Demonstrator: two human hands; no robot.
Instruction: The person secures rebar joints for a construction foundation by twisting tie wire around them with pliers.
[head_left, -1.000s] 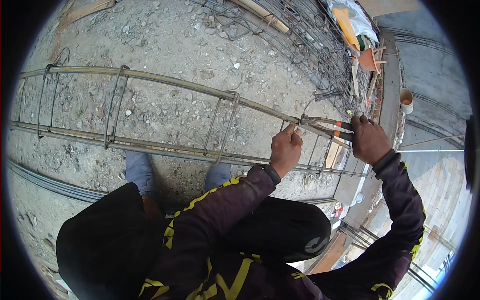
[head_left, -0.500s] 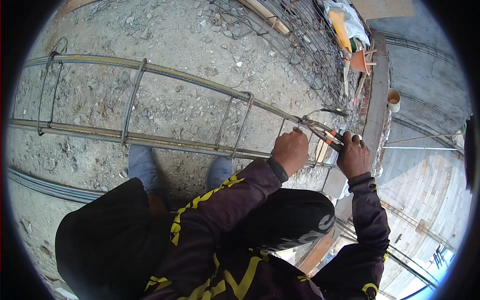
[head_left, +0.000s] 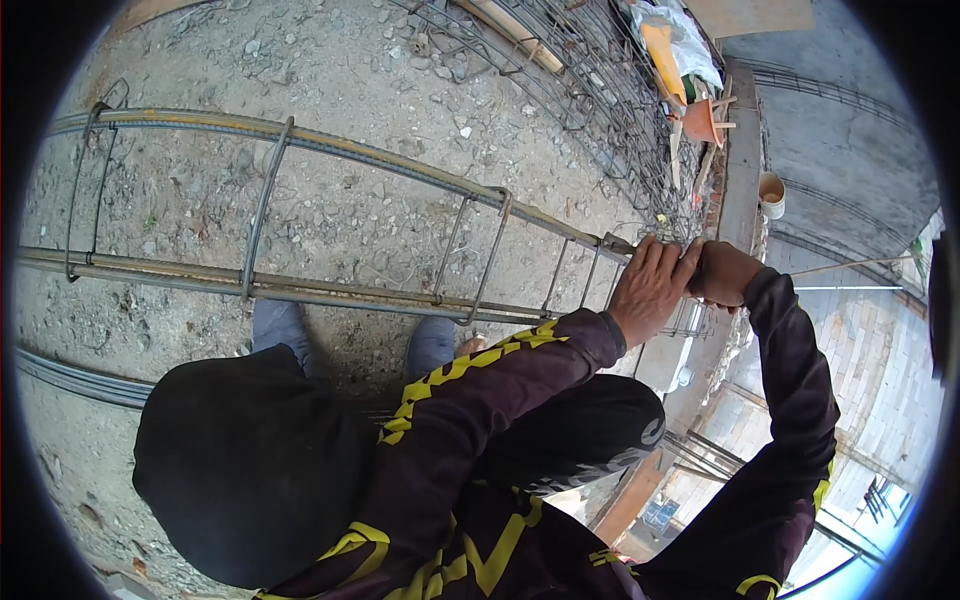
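The head of the pliers (head_left: 617,243) rests at the upper bars of a long rebar cage (head_left: 390,162), near its right end. My left hand (head_left: 652,283) is closed over the pliers just behind that head, fingers close together. Touching it on the right, my right hand (head_left: 724,273) is closed around the handle end. Both handles are hidden by the hands. Square stirrups (head_left: 268,200) join the cage's upper and lower bars, and several stand close together beside my left hand.
Loose bars (head_left: 85,375) lie at the lower left. Tangled rebar (head_left: 610,120), an orange bowl (head_left: 703,121) and a white sack (head_left: 690,45) are at the upper right. A bucket (head_left: 771,190) stands beyond the concrete ledge (head_left: 741,150). A black-clothed knee is below the cage.
My left hand has moved right and up onto the pliers. My right hand has moved up and slightly right. The pliers' orange-marked handles, visible before, are now covered.
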